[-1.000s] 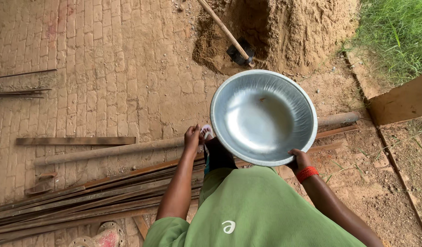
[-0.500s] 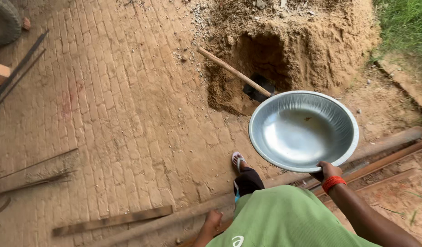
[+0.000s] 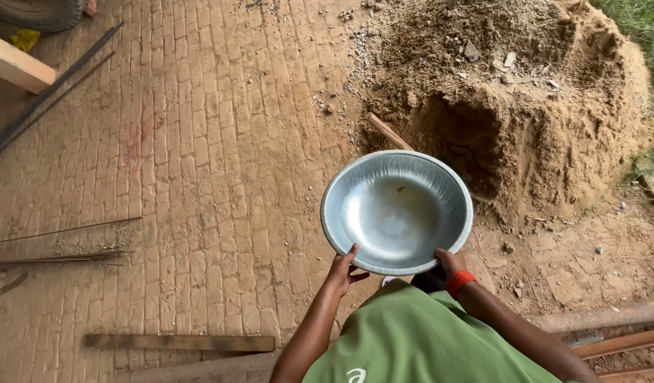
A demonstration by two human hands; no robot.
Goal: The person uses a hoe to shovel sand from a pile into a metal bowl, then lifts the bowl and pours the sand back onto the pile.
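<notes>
I hold a round, empty metal basin out in front of me, level, above the brick paving. My left hand grips its near rim on the left side. My right hand, with a red band at the wrist, grips the near rim on the right. Just beyond the basin rises a mound of brown sand with a hollow dug into its front. A wooden tool handle sticks out from behind the basin toward the mound; the tool's head is hidden by the basin.
Brick paving spreads to the left. A flat wooden slat lies near my feet, thin steel rods at the left, poles and planks at the lower right. A wooden beam and tyre sit top left. Grass borders the mound.
I have stepped toward the sand mound, which is now closer. My left hand, off the basin half a second ago, is back on its rim. The poles and planks are now behind me.
</notes>
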